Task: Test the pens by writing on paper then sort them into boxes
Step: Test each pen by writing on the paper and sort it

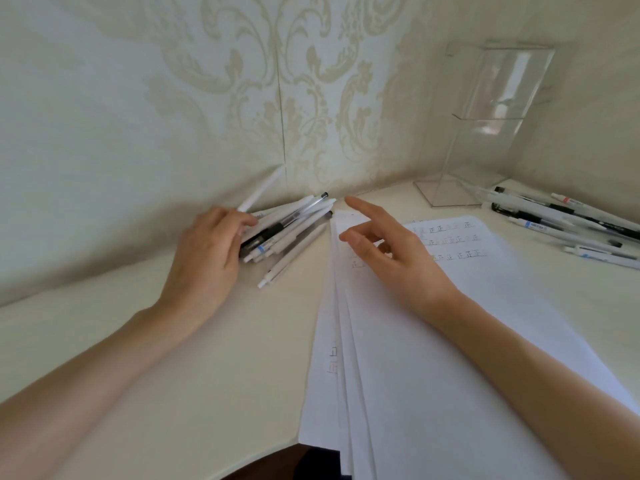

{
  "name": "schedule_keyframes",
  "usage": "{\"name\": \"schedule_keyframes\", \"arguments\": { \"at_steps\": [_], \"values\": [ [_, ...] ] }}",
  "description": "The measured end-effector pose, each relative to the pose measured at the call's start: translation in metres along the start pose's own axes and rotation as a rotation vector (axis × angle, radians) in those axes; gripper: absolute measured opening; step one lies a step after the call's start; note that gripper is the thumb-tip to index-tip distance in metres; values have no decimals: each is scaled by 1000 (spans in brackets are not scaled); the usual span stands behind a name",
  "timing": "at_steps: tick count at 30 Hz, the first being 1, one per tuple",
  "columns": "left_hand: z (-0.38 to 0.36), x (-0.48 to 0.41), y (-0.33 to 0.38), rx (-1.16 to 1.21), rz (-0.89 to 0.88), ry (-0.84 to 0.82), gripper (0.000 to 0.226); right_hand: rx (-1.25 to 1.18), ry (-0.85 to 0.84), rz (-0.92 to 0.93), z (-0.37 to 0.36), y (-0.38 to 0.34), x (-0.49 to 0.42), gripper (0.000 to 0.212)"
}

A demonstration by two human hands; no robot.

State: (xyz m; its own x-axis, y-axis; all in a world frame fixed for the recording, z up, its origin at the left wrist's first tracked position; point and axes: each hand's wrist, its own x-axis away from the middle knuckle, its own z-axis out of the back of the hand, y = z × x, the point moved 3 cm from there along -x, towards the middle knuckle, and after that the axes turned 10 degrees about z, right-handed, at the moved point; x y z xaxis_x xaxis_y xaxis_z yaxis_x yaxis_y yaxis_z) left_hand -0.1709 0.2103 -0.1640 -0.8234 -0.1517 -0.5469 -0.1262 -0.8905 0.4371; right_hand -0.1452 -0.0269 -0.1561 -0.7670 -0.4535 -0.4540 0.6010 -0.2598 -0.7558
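My left hand (207, 251) is down on the pile of pens (291, 230) by the wall, fingers curled round 1 white pen (258, 190) that tilts up out of the heap. My right hand (388, 251) hovers over the paper (450, 341), loose, fingers spread, forefinger out, holding nothing. Rows of test marks (450, 239) cross the top sheet. The loose pens (561, 216) lie well apart, on the right of the table (138, 341), just beside a clear plastic stand (491, 116).
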Motion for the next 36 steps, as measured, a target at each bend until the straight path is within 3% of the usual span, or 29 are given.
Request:
{"name": "schedule_keyframes", "arguments": {
  "at_steps": [5, 11, 14, 17, 22, 29, 32, 36],
  "values": [
    [1, 2, 2, -59, 19, 6, 23, 29, 6, -19, -1, 1, -2, 38],
    [-14, 48, 81, 113, -381, -400, 38, 155, 81, -91, 33, 7, 0, 24],
    [-36, 57, 109, 104, -496, -537, 45, 291, 174, -146, 80, 18, 18, 20],
    [-54, 50, 132, 161, -497, -666, 57, 432, 264, -216, 125, 31, 46, 27],
    [-72, 50, 140, 67, -531, -825, 59, 928, 360, -321, 192, 65, 88, 36],
    [-72, 52, 136, 103, -531, -789, 61, 1014, 268, -520, 210, 95, 97, 22],
    [-70, 52, 136, 131, -526, -749, 59, 1019, 231, -476, 207, 94, 98, 20],
    [-65, 52, 135, 176, -514, -622, 52, 953, 299, -240, 198, 72, 95, 19]
  ]
}}
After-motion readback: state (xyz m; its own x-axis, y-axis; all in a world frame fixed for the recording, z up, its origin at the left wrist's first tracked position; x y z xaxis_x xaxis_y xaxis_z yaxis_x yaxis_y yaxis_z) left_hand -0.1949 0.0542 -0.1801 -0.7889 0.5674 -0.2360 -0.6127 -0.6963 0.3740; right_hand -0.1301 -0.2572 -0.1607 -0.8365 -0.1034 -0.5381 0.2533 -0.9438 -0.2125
